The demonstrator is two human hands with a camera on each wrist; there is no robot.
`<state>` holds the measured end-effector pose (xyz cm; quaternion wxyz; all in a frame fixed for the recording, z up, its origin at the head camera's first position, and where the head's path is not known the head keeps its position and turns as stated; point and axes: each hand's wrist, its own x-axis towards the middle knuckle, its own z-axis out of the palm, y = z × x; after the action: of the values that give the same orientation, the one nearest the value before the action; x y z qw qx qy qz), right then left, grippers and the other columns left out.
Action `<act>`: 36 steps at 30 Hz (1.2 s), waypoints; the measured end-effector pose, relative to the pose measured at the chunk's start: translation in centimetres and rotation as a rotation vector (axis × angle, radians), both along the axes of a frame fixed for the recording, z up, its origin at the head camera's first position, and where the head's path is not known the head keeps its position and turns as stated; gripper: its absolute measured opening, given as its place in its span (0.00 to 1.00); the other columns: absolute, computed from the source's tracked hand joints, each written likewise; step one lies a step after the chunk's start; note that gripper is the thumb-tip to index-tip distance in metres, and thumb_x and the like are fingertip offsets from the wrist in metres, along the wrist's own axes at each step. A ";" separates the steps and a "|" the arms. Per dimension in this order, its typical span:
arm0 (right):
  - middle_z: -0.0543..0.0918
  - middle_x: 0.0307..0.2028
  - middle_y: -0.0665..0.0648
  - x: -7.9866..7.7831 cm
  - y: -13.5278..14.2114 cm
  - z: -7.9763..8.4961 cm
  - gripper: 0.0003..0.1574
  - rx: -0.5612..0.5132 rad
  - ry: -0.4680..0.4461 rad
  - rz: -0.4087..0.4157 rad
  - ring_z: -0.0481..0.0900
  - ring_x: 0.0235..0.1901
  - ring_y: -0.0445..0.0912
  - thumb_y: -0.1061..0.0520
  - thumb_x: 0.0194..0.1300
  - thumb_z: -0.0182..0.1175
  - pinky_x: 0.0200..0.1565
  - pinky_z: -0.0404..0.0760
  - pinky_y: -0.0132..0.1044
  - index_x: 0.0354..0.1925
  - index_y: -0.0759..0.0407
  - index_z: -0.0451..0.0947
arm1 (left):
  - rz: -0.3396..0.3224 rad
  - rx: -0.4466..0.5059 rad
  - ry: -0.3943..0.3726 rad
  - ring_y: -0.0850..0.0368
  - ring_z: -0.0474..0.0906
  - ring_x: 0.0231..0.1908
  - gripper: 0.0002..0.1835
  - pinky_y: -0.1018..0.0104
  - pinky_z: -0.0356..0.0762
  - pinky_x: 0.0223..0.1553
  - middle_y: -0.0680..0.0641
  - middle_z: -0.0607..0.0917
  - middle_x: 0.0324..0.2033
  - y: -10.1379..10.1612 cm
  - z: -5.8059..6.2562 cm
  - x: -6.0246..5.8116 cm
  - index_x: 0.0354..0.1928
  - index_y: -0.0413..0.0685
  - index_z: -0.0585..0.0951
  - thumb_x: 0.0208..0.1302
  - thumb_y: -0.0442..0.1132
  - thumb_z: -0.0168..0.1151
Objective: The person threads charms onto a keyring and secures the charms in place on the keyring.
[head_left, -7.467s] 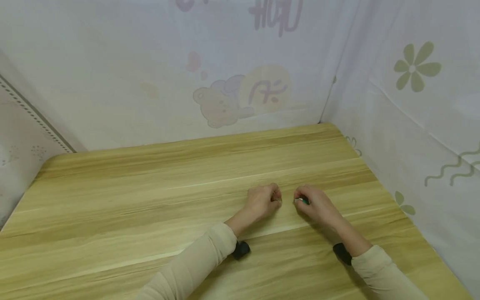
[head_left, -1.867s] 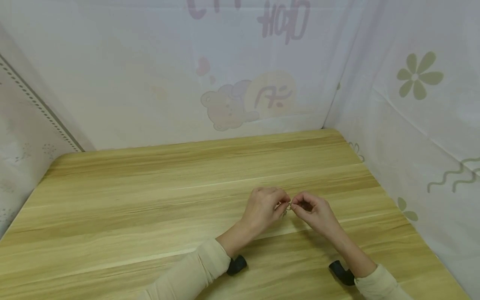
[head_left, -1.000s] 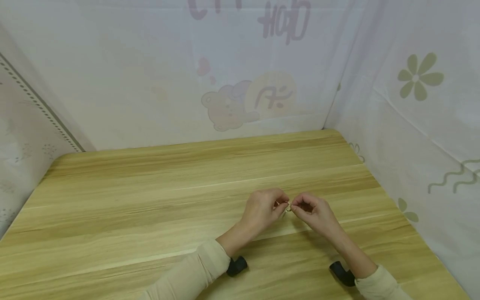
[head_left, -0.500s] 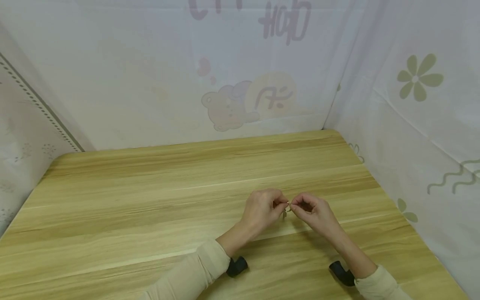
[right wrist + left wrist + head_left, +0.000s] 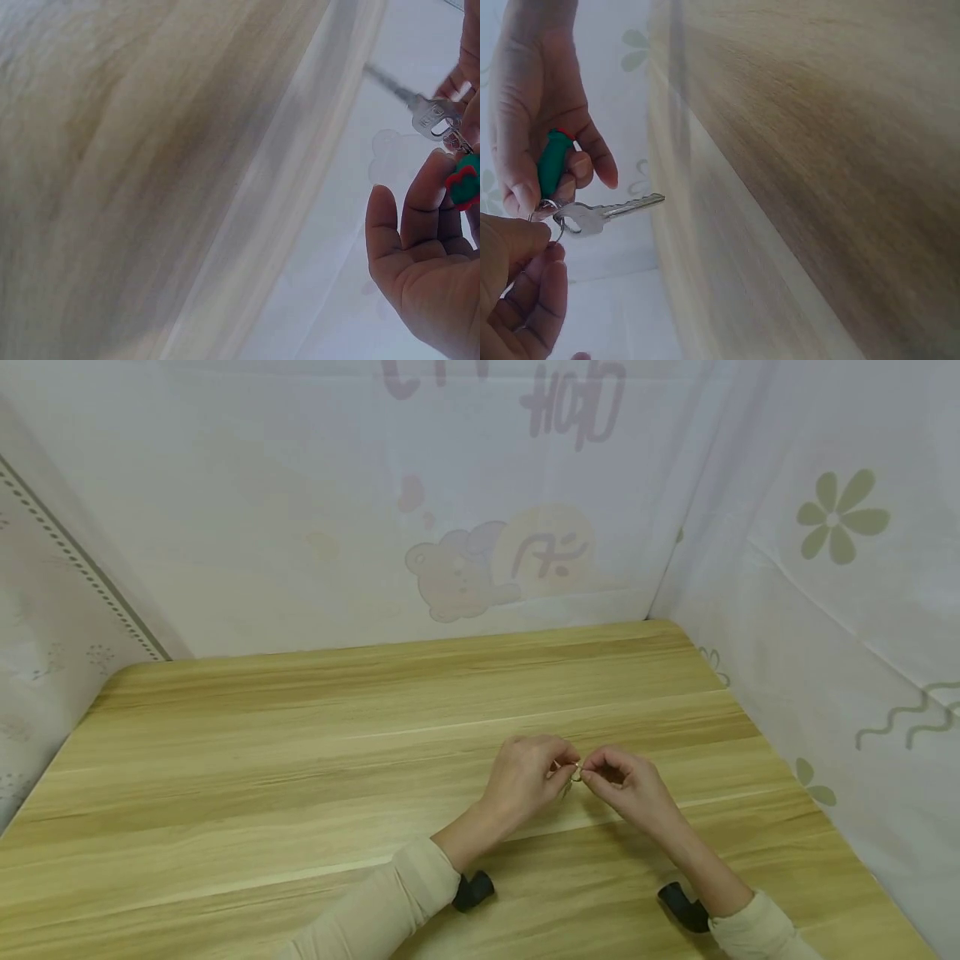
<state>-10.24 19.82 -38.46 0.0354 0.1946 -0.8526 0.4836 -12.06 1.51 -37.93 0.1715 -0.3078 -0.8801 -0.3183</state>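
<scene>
Silvery metal key (image 5: 590, 219) seems threaded on a round wire ring (image 5: 562, 231) pinched by the left hand (image 5: 523, 775). Fingers curled, right hand (image 5: 633, 789) at three o'clock grips a green-and-red charm (image 5: 552, 166), perhaps not yet fastened.

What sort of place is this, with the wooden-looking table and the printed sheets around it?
It looks like a screened-off indoor workspace: the wood-grain table stands among pale, creased sheets printed with a cartoon bear and flowers. The wider room isn't visible.
</scene>
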 end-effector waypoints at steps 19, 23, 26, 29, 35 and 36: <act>0.80 0.28 0.55 0.3 -0.3 0.5 0.03 -0.014 -0.049 -0.018 0.72 0.25 0.36 0.63 0.63 0.59 0.26 0.73 0.30 0.32 0.58 0.78 | -0.006 0.127 -0.127 0.69 0.76 0.19 0.04 0.85 0.66 0.21 0.55 0.86 0.22 -0.1 0.3 0.0 0.26 0.50 0.85 0.55 0.33 0.67; 0.80 0.28 0.56 0.2 -0.2 0.5 0.02 0.001 -0.042 -0.017 0.72 0.25 0.36 0.63 0.63 0.59 0.26 0.73 0.30 0.32 0.59 0.78 | 0.004 0.063 -0.063 0.69 0.78 0.23 0.02 0.79 0.72 0.29 0.57 0.86 0.24 -0.1 0.3 0.0 0.28 0.52 0.85 0.55 0.36 0.68; 0.80 0.28 0.58 0.2 -0.2 0.4 0.03 0.012 -0.034 -0.011 0.72 0.25 0.36 0.63 0.63 0.59 0.26 0.73 0.30 0.32 0.59 0.77 | 0.015 -0.011 0.048 0.68 0.79 0.28 0.02 0.67 0.75 0.40 0.58 0.85 0.26 -0.2 0.3 0.2 0.30 0.54 0.84 0.55 0.39 0.69; 0.80 0.28 0.58 0.1 -0.2 0.3 0.03 0.017 -0.024 -0.007 0.73 0.26 0.36 0.64 0.63 0.59 0.27 0.74 0.30 0.31 0.59 0.77 | 0.016 -0.024 0.116 0.67 0.79 0.29 0.03 0.60 0.74 0.45 0.58 0.84 0.25 -0.2 0.3 0.3 0.29 0.55 0.84 0.54 0.39 0.69; 0.81 0.28 0.56 0.1 -0.3 0.4 0.03 0.012 -0.032 -0.017 0.74 0.27 0.36 0.63 0.63 0.59 0.28 0.74 0.30 0.32 0.59 0.77 | 0.023 0.023 0.114 0.69 0.77 0.24 0.04 0.67 0.75 0.40 0.59 0.83 0.22 -0.2 0.1 0.2 0.25 0.55 0.85 0.52 0.38 0.70; 0.80 0.28 0.56 0.1 -0.3 0.4 0.02 0.013 -0.035 -0.019 0.73 0.27 0.36 0.63 0.63 0.59 0.28 0.74 0.30 0.32 0.59 0.77 | 0.023 0.036 0.102 0.69 0.77 0.24 0.04 0.70 0.75 0.38 0.59 0.84 0.22 -0.2 0.1 0.1 0.25 0.55 0.85 0.52 0.37 0.70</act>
<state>-10.13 19.55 -38.05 0.0239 0.1783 -0.8579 0.4812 -11.92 1.27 -37.79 0.2251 -0.3102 -0.8678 -0.3161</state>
